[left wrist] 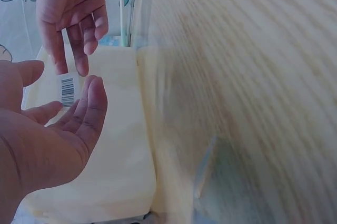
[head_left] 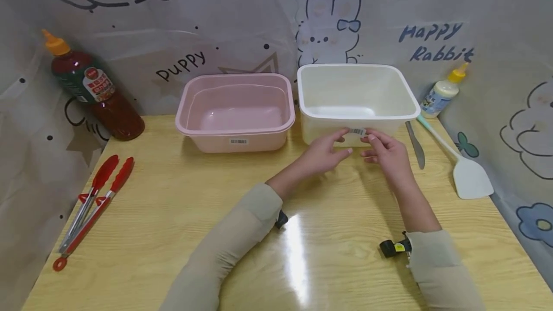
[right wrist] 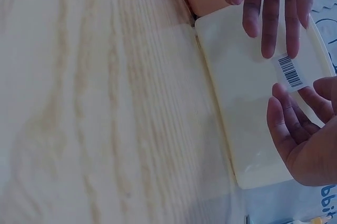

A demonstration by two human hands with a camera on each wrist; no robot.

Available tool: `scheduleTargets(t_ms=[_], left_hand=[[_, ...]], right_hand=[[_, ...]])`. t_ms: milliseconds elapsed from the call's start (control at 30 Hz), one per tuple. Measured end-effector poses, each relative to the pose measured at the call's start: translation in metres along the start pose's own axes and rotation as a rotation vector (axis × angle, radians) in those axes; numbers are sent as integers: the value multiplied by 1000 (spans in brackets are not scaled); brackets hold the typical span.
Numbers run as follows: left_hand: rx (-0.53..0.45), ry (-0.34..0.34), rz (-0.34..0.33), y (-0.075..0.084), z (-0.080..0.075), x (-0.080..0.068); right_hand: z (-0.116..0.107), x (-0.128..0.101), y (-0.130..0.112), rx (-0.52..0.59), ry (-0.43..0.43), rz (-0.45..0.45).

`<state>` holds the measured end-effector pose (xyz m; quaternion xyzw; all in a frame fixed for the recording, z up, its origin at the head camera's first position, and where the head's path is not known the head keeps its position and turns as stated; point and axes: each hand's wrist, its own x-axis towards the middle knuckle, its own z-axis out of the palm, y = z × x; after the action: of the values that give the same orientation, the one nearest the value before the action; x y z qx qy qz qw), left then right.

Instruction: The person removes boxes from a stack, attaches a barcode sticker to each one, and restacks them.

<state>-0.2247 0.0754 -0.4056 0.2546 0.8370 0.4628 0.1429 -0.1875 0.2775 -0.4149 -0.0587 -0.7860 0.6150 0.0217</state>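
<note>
Nearest the camera lay the wooden counter (head_left: 173, 205), and at its back stood the white tub (head_left: 354, 102) beside a pink tub (head_left: 235, 109). The left hand (head_left: 321, 155) and right hand (head_left: 386, 152) met at the white tub's front wall — fingers relaxed, each grip loose, closed on nothing. Their fingertips touched either end of the small barcode label (head_left: 357, 132) stuck there.

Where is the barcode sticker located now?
In the head view, the barcode sticker is on the front wall of the white tub, right of centre, between the left hand and right hand.
</note>
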Motion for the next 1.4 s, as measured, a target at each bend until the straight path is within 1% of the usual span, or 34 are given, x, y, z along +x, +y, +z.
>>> scheduleTargets(t_ms=[100, 233, 400, 600, 700, 867, 1033, 1200, 1300, 1400], left_hand=[[8, 1, -10, 3, -1, 4], [-3, 1, -26, 1, -1, 0], [-9, -10, -18, -1, 2, -4], [14, -5, -15, 3, 3, -3], [35, -9, -16, 5, 2, -3], [36, -11, -28, 5, 0, -4], [30, -8, -3, 5, 0, -2], [24, -11, 0, 5, -1, 0], [29, -15, 7, 4, 0, 1], [40, -21, 15, 2, 2, 3]], right_hand=[[-2, 0, -2, -44, 10, -27], [2, 0, 0, -170, 19, -74], [4, -5, 4, -348, 88, -130], [6, -9, 3, -481, 157, -200], [7, -11, 2, -502, 162, -214], [8, -11, 2, -515, 152, -225], [6, -9, 2, -543, 182, -245], [4, -8, 1, -561, 207, -243], [5, -6, 1, -555, 177, -249], [7, -4, 1, -550, 117, -264]])
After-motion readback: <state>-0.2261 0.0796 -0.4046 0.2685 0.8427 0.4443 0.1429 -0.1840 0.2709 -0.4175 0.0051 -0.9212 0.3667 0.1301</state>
